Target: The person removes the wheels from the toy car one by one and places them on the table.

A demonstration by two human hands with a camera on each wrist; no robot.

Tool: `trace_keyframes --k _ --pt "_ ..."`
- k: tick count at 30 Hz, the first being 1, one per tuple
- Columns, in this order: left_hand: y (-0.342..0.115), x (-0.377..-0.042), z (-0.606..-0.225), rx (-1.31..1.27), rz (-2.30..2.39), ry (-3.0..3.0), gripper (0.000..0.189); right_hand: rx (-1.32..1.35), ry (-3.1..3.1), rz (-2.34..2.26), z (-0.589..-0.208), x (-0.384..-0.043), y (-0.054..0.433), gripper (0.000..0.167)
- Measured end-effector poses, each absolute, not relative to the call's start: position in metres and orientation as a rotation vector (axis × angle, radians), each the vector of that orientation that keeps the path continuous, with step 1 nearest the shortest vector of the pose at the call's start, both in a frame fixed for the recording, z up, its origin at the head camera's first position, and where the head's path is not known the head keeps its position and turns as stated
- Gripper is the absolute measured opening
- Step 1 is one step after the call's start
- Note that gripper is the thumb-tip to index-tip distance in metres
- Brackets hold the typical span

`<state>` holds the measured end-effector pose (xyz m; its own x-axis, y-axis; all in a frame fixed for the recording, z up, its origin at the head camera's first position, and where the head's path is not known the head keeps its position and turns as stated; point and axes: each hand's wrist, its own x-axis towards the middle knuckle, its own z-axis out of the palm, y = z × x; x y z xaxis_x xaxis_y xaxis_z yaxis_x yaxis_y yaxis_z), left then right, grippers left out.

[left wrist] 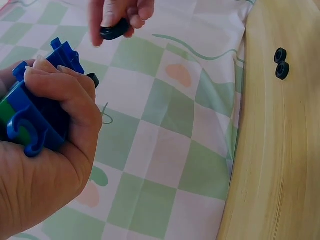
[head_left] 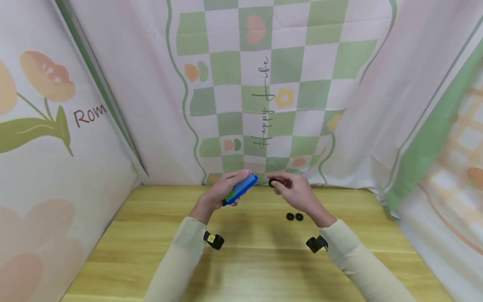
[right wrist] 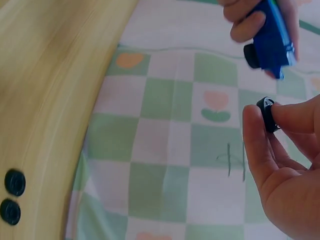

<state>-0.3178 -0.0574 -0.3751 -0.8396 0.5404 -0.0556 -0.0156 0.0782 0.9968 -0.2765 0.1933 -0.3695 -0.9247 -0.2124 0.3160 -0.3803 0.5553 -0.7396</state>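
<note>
My left hand (head_left: 223, 189) grips a blue and green toy vehicle body (head_left: 242, 187), its fingers curled round the sides. In the left wrist view a blue hook-shaped part (left wrist: 30, 131) sticks out at its near end. One black wheel (right wrist: 251, 56) sits on the toy's side in the right wrist view. My right hand (head_left: 295, 191) pinches a small black toy wheel (right wrist: 268, 114) between thumb and fingers, a short gap away from the toy. Two more black wheels (head_left: 294, 217) lie side by side on the table, below the right hand in the head view.
The wooden table (head_left: 158, 251) ends at a checked green and white cloth (head_left: 256, 96) hanging behind it. Printed curtains (head_left: 45, 176) stand along the left and right sides. A small black wrist camera (head_left: 214, 240) is strapped at the left cuff, another (head_left: 316, 244) at the right.
</note>
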Motion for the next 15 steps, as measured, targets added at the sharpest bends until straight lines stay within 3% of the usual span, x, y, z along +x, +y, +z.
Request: trace_keyframes --k 15 --pt "-0.058 -0.318 -0.374 0.514 1.781 1.969 0.049 0.303 -2.679 1.213 -0.387 -0.296 0.256 0.033"
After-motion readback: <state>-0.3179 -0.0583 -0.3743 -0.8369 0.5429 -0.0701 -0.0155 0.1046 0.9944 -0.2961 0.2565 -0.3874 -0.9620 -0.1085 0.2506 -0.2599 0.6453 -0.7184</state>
